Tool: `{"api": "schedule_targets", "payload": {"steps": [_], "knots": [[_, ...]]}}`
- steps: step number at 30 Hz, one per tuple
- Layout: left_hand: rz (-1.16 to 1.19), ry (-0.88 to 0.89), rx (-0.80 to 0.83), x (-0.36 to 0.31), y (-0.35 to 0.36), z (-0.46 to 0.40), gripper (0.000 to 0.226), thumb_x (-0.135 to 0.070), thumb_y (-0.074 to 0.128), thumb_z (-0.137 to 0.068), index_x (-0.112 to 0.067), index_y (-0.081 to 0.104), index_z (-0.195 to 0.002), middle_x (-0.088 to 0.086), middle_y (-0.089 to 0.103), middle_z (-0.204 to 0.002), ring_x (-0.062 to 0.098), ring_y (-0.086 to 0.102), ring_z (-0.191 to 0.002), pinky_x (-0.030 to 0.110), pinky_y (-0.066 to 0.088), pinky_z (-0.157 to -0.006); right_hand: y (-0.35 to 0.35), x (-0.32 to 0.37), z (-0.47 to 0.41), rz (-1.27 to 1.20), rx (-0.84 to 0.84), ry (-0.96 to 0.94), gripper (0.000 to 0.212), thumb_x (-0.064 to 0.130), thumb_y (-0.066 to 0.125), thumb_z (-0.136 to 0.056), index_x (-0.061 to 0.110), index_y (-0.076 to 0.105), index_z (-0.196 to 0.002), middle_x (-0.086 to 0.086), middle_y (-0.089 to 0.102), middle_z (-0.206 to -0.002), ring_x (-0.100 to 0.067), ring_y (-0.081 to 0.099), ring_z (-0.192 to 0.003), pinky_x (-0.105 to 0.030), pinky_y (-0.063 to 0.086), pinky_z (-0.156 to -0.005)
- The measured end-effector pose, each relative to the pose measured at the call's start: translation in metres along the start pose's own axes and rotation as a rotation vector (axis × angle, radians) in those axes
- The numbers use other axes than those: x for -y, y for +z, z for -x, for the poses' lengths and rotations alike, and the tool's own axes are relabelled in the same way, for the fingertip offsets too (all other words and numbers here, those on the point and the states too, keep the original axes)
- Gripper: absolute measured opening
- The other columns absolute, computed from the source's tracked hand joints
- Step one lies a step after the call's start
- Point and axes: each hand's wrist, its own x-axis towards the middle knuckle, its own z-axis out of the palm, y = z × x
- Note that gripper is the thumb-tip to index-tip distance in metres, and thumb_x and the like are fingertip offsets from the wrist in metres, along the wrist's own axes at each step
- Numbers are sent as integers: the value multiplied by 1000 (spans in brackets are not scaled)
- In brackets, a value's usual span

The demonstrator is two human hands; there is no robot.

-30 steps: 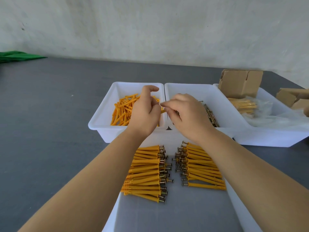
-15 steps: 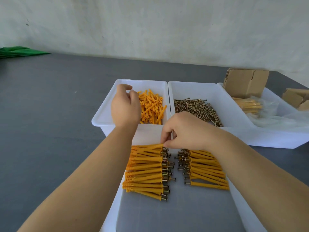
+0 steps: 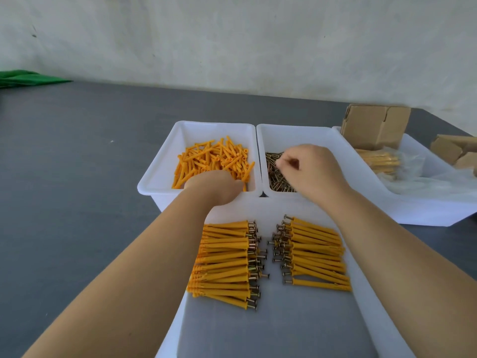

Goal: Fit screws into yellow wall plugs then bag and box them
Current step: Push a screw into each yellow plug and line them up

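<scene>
Head view: near tray (image 3: 366, 319) holds two rows of plugs w/ screws, left row (image 3: 224, 262) & right row (image 3: 316, 254). Behind it, left bin (image 3: 154, 182) has loose plugs (image 3: 214, 158); left hand (image 3: 215, 186) digs in, grip hidden. Right bin (image 3: 296, 133) has screws (image 3: 276, 174); right hand (image 3: 309, 169) fingers curled, pinching among them. Far-right bin (image 3: 426, 210): bagged plugs (image 3: 382, 160), cardboard box (image 3: 374, 126).

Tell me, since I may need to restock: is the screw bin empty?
Not empty. A pile of screws covers the bin floor beneath the right hand.
</scene>
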Motion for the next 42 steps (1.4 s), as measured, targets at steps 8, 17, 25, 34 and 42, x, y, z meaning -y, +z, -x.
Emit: {"api": "schedule_targets", "payload": {"steps": [8, 17, 25, 34, 42], "knots": [[-47, -28, 255, -6, -2, -4, 67, -53, 16, -103, -9, 28, -153, 11, 22, -162, 31, 17, -149, 47, 13, -119, 10, -36, -18, 164, 774, 422, 57, 52, 37, -103, 14, 52, -142, -8, 41, -154, -28, 38, -140, -38, 29, -112], [40, -20, 30, -3, 1, -1, 48, -47, 35, -97, -15, 56, -69, 4, 59, -75, 21, 54, -70, 35, 46, -68, 6, -35, -19, 115, 862, 352, 32, 37, 36, -105, 22, 64, -108, -4, 58, -132, -21, 52, -110, -36, 39, -101], [221, 19, -267, 4, -10, 5, 35, -5, 54, -94, -23, 69, -120, 3, 69, -117, 25, 64, -105, 37, 56, -87, -10, -49, -9, -336, 638, 338, 11, 28, 68, -92, 28, 79, -92, 7, 76, -99, -12, 66, -103, -30, 49, -94], [560, 184, -406, 5, -5, 8, 53, -35, 84, -74, -13, 70, -120, -8, 51, -145, 5, 65, -91, 23, 53, -75, -11, -54, -3, -452, 571, 280, 9, 27, 76, -86, 34, 80, -82, 15, 76, -88, -2, 68, -91, -23, 48, -86], [539, 482, -491, -4, -4, 19, 34, -32, 61, -96, -9, 71, -74, 0, 63, -65, 11, 54, -61, 32, 45, -60, -7, -43, 0, -495, 133, 222, 19, 19, 72, -90, 38, 75, -87, 17, 72, -95, 5, 64, -91, -11, 43, -71]]}}
